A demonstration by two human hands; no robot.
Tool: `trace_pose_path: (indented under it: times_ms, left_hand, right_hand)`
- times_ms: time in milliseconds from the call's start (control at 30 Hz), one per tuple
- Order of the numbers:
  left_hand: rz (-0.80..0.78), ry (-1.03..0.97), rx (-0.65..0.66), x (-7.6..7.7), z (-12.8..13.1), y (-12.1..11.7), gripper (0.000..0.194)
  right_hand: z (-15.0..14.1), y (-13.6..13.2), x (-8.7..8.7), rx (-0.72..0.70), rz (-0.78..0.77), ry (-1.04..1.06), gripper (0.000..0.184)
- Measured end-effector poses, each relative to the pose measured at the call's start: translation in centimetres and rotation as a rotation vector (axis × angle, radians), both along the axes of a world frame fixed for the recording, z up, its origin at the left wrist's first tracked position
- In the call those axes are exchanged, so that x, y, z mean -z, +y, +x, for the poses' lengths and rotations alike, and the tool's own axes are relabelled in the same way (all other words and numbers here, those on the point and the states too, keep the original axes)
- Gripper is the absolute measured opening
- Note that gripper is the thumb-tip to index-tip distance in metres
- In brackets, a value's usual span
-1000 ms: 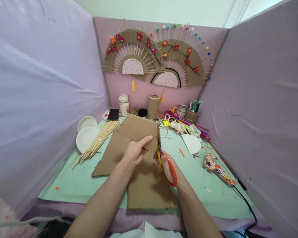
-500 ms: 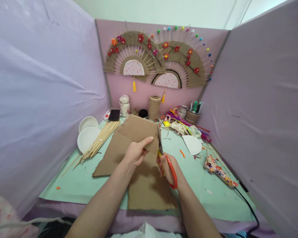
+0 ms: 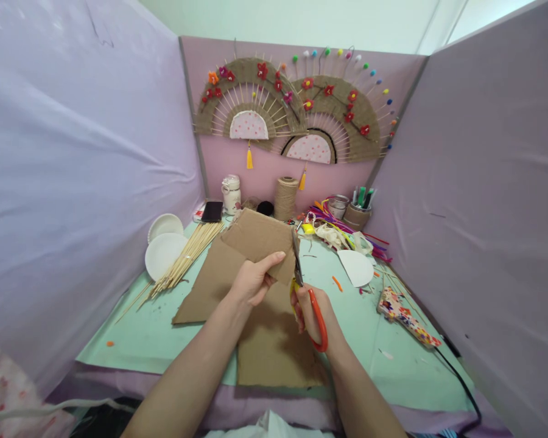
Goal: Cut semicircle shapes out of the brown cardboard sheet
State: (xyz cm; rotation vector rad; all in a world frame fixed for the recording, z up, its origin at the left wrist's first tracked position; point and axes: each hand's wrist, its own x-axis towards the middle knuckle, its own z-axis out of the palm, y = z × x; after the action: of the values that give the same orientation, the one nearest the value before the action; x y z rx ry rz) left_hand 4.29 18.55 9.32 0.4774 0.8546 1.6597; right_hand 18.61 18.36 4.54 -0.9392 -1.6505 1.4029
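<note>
My left hand [image 3: 256, 278] grips a brown cardboard piece [image 3: 259, 236], its thumb lying on top near the lower right corner. In my right hand [image 3: 311, 307] is a pair of scissors [image 3: 318, 321] with red and yellow handles. The blades point away from me and lie along the cardboard's right edge; whether they are fully closed I cannot tell. Below the held piece, larger cardboard [image 3: 278, 359] lies on the table, with another brown sheet [image 3: 201, 289] to the left, partly covered by my left hand and the held piece.
Wooden sticks [image 3: 189, 255] and white paper bowls [image 3: 165, 255] lie at left. A twine spool [image 3: 285, 198], a bottle [image 3: 231, 194] and a phone [image 3: 212, 212] stand or lie at the back. At right are a white paper piece [image 3: 356, 267] and a flower-patterned glue gun [image 3: 406, 316] with a cord.
The whole view has shifted slightly. Both hands keep nearly the same pose, with the scissors still at the right edge of the held cardboard.
</note>
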Motion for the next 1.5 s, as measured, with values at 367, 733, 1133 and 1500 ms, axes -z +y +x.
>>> trace_pose_path:
  times_ms: [367, 733, 1133, 1500]
  left_hand:
    - [-0.008, -0.119, -0.064, -0.6, 0.5, 0.3, 0.036]
    - [-0.025, 0.005, -0.094, -0.9, -0.2, 0.2, 0.032]
    - [-0.018, 0.085, -0.01, 0.1, -0.7, -0.2, 0.039]
    - [-0.021, 0.087, -0.002, 0.1, -0.3, -0.4, 0.045]
  right_hand:
    - [-0.2, 0.1, -0.1, 0.092, 0.028, -0.064, 0.054]
    - [-0.4, 0.7, 0.3, -0.119, 0.022, 0.086, 0.067]
    - [0.0, 1.0, 0.1, -0.113, 0.15, -0.025, 0.068]
    - [0.5, 0.9, 0.4, -0.033, 0.152, -0.105, 0.062]
